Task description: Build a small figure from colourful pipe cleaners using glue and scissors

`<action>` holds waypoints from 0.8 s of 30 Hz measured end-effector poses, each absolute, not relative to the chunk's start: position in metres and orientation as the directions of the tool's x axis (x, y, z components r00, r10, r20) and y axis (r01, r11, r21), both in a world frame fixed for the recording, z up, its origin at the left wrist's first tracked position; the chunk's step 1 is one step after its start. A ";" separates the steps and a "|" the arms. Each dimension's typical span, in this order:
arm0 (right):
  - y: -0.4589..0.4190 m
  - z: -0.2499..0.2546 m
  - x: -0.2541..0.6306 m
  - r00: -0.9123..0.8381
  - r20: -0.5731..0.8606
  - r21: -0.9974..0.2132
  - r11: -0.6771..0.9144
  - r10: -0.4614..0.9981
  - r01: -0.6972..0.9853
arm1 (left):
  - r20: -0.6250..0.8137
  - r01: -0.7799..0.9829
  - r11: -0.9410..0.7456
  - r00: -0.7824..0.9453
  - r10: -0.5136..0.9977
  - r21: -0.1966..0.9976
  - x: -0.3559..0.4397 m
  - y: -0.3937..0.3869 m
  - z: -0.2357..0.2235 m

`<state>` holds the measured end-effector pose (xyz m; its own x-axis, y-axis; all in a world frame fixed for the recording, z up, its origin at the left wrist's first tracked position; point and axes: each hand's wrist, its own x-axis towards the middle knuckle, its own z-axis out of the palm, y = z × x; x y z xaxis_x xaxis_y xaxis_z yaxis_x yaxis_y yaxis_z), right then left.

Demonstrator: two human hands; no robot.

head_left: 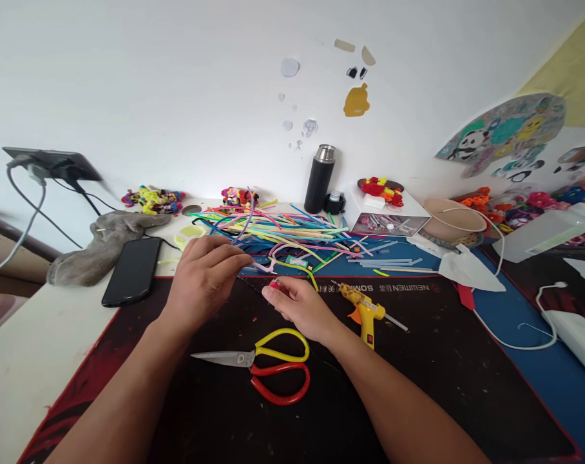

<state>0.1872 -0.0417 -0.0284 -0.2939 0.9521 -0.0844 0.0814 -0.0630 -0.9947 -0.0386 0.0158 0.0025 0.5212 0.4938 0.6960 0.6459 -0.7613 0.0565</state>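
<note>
As the right hand (299, 308) grips a small red piece (275, 284), left hand (200, 277) curling, its grip unclear, scissors (247, 359) at six o'clock, glue gun (368, 313) at three.

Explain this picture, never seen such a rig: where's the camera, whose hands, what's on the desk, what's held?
No robot here: one camera on a person's head looks forward and down at their own bare hands. The right hand pinches a small red piece; whether the left hand grips anything is unclear. On the dark mat lie scissors and a yellow glue gun. Behind are a heap of coloured stems and a black flask; a phone lies at left.
</note>
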 end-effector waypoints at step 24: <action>-0.033 -0.021 0.189 -0.106 -0.182 -0.914 -0.208 0.977 -0.348 | 0.677 0.594 -0.803 0.610 0.410 -0.048 -0.027 0.007 0.002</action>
